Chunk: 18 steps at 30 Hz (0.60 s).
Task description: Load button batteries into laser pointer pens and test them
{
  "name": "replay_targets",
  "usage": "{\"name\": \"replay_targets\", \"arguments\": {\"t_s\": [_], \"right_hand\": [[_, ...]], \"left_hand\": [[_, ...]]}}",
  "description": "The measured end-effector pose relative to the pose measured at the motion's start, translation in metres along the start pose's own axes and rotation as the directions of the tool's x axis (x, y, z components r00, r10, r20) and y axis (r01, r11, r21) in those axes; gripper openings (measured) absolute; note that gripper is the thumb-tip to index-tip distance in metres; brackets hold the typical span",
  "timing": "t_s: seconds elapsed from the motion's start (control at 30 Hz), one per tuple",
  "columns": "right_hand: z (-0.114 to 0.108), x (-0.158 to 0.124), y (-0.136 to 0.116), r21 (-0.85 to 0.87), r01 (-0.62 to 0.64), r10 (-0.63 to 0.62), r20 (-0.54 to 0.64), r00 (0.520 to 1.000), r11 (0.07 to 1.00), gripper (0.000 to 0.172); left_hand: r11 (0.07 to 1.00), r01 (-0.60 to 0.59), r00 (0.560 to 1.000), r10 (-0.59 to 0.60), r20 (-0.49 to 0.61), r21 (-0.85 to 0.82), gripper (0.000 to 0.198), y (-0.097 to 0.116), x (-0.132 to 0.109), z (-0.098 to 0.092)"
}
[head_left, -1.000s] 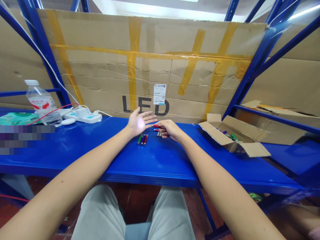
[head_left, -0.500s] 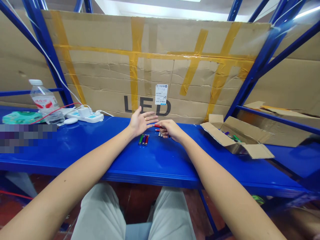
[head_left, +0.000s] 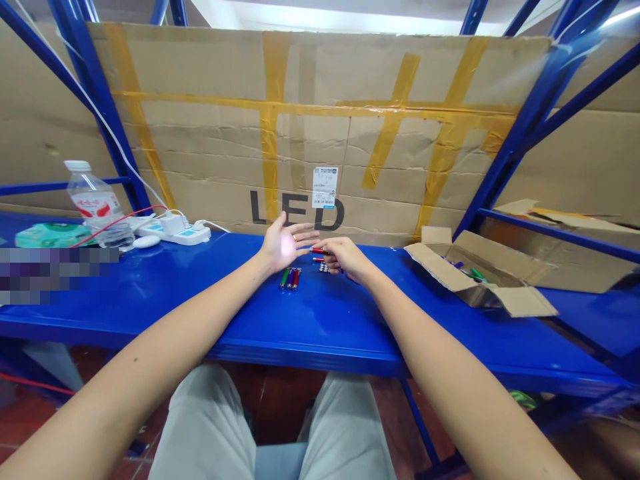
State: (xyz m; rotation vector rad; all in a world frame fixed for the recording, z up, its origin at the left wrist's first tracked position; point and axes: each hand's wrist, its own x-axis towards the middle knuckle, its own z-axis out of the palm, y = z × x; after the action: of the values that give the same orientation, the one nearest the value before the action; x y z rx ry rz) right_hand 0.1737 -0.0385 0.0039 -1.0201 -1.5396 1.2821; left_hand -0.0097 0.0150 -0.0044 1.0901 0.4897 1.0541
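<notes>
My right hand grips a slim red mini flashlight, its end pointing left at my other palm. My left hand is held up with fingers spread and holds nothing; a bright pinkish-white light spot shows on its palm. Three mini flashlights, green, purple-blue and red, lie side by side on the blue table below my left hand. Partly hidden by my right fingers, another small red piece and several small silvery round pieces rest on the table.
On the right stands an open cardboard box with coloured pieces inside. A water bottle, a green packet and a power strip with cables are at the left. A large taped cardboard sheet backs the blue table.
A bright light spot has appeared on my left palm. Both hands stay in nearly the same place, and the view has shifted slightly.
</notes>
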Motion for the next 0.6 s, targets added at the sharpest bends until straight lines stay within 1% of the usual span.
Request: {"name": "replay_targets", "arguments": {"t_s": [0.1,0.23,0.43,0.6], "right_hand": [[-0.0001,-0.0005,-0.0007,0.011,0.002,-0.002,-0.014,1.000,1.000,0.017],[-0.0002,-0.0009,-0.0007,-0.003,0.001,-0.001,-0.021,1.000,1.000,0.013],[-0.0007,-0.0002,-0.0001,-0.017,0.002,-0.002,-0.021,1.000,1.000,0.013],[-0.0008,-0.0009,-0.0003,-0.023,0.001,-0.001,-0.006,1.000,1.000,0.013]], "left_hand": [[1.000,-0.008,1.000,0.008,0.020,0.007,0.079,-0.0001,0.0005,-0.0013],[1.000,-0.006,1.000,0.006,0.025,0.009,0.080,0.0009,-0.0009,0.0008],[1.000,-0.003,1.000,0.003,-0.001,-0.010,0.082,0.0014,-0.0032,0.0051],[1.000,-0.004,0.999,0.005,0.035,-0.007,0.081,0.0002,-0.0026,0.0031]]}}
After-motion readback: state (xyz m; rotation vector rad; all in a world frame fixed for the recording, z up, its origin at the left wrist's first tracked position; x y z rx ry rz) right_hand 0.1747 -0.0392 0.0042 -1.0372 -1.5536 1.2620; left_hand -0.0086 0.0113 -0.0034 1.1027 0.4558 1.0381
